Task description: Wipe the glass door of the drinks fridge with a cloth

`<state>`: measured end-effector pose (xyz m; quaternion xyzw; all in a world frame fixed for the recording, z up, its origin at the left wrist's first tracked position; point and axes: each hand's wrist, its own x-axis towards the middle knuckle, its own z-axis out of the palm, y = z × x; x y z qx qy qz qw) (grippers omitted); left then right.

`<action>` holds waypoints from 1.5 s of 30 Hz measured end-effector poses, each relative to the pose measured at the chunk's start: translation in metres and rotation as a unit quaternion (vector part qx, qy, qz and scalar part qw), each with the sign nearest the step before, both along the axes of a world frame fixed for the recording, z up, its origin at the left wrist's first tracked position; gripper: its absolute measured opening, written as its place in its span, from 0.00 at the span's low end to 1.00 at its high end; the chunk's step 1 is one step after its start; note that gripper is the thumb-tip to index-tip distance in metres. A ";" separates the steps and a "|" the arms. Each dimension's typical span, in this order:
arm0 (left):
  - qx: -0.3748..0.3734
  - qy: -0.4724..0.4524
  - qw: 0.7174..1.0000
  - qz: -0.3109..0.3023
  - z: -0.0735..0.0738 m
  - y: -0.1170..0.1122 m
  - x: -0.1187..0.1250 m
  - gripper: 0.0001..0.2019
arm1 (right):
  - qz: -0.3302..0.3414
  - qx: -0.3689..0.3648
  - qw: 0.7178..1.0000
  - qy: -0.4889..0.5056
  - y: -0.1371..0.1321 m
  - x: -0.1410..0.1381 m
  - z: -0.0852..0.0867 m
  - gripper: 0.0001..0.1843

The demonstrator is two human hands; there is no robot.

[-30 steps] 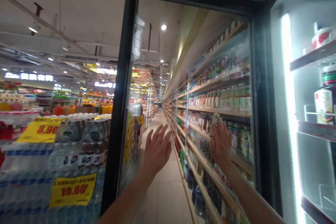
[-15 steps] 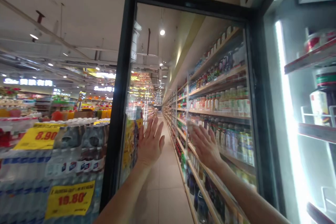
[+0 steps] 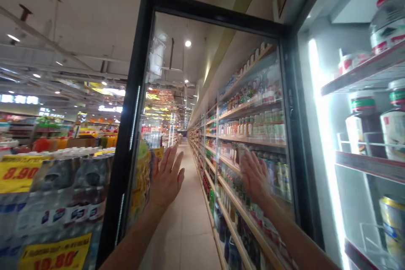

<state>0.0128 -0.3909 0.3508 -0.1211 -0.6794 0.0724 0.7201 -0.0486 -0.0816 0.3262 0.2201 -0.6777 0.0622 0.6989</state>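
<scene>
Glass door of the cooler stands swung out, filling the middle of the view, black frame all round. Both palms are flat on the pane: left hand near its left edge, right hand further right, blurred, with something pale, perhaps a cloth, under the fingers, hard to tell. Neither hand grips; fingers are spread open. Best, I'd judge: brace steady with the left, press evenly with the right. Bottles sit on the lit shelves at right.

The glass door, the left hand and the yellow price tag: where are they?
Glass door [image 3: 202,93], head view, on the pane.
Left hand [image 3: 166,179], head view, on its back.
Yellow price tag [image 3: 19,173], head view, on the red digits.
</scene>
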 end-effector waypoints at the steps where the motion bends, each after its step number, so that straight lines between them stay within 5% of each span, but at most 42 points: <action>1: 0.002 -0.001 1.000 0.002 0.000 0.000 0.000 0.26 | -0.008 -0.091 0.996 0.001 0.010 -0.003 0.006 0.29; 3: 0.008 -0.004 1.000 0.006 -0.001 0.001 -0.001 0.26 | -0.017 -0.261 0.965 0.000 0.022 -0.009 0.022 0.29; 5: 0.011 -0.005 1.000 0.007 -0.001 0.001 -0.001 0.27 | -0.014 -0.295 0.955 -0.005 0.013 -0.008 0.034 0.29; 8: 0.007 -0.003 1.000 0.004 -0.001 0.001 -0.002 0.27 | 0.005 -0.084 0.996 -0.003 -0.028 0.004 0.036 0.29; 10: 0.005 -0.005 1.000 0.000 -0.001 0.000 -0.002 0.27 | 0.014 0.077 0.997 0.006 -0.048 0.012 0.032 0.28; 12: 0.009 -0.010 1.000 -0.002 -0.002 -0.001 -0.002 0.27 | 0.010 0.116 0.993 0.009 -0.047 0.012 0.032 0.28; 16: 0.014 -0.017 1.000 0.003 -0.003 0.001 0.002 0.27 | -0.012 -0.151 0.989 0.001 -0.015 0.000 0.053 0.27; 18: 0.011 -0.011 1.000 0.008 -0.003 0.002 0.004 0.28 | -0.007 -0.221 0.975 0.011 -0.017 -0.001 0.064 0.27; 20: 0.009 -0.002 1.000 0.009 -0.002 0.002 0.006 0.28 | 0.005 -0.143 0.989 0.020 -0.034 0.005 0.065 0.27; 23: 0.003 0.009 1.000 0.005 -0.001 0.002 0.008 0.27 | 0.016 0.077 0.997 0.019 -0.051 0.013 0.052 0.26; 25: 0.001 0.015 1.000 0.003 0.000 0.002 0.009 0.27 | 0.008 0.102 0.995 0.010 -0.038 0.012 0.046 0.26; 28: 0.002 0.015 1.000 0.007 -0.001 0.003 0.009 0.26 | -0.008 -0.109 0.994 0.001 0.006 -0.002 0.056 0.27; 30: 0.002 0.013 1.000 0.012 -0.001 0.003 0.010 0.27 | -0.002 -0.267 0.964 0.012 0.023 -0.009 0.073 0.28; 32: 0.002 0.015 1.000 0.012 -0.001 0.003 0.009 0.27 | 0.011 -0.299 0.954 0.021 0.015 -0.008 0.087 0.29; 35: -0.004 0.027 1.000 0.006 -0.001 0.001 0.008 0.28 | 0.020 -0.078 0.997 0.017 -0.031 0.004 0.090 0.30; 38: -0.012 0.031 0.999 0.011 -0.001 -0.001 0.008 0.27 | 0.020 0.154 0.988 0.016 -0.055 0.012 0.083 0.30; 39: -0.015 0.032 0.999 0.015 -0.001 -0.001 0.008 0.27 | 0.018 0.148 0.989 0.012 -0.049 0.011 0.083 0.29; 41: -0.016 0.032 0.999 0.022 -0.001 0.000 0.009 0.25 | 0.015 -0.013 1.000 -0.006 -0.021 0.004 0.091 0.27; 43: -0.013 0.032 0.999 0.027 -0.001 0.001 0.010 0.25 | 0.010 -0.221 0.975 -0.019 0.013 -0.005 0.107 0.27; 45: -0.009 0.029 0.999 0.024 -0.001 0.002 0.010 0.25 | 0.012 -0.330 0.944 -0.019 0.029 -0.010 0.122 0.29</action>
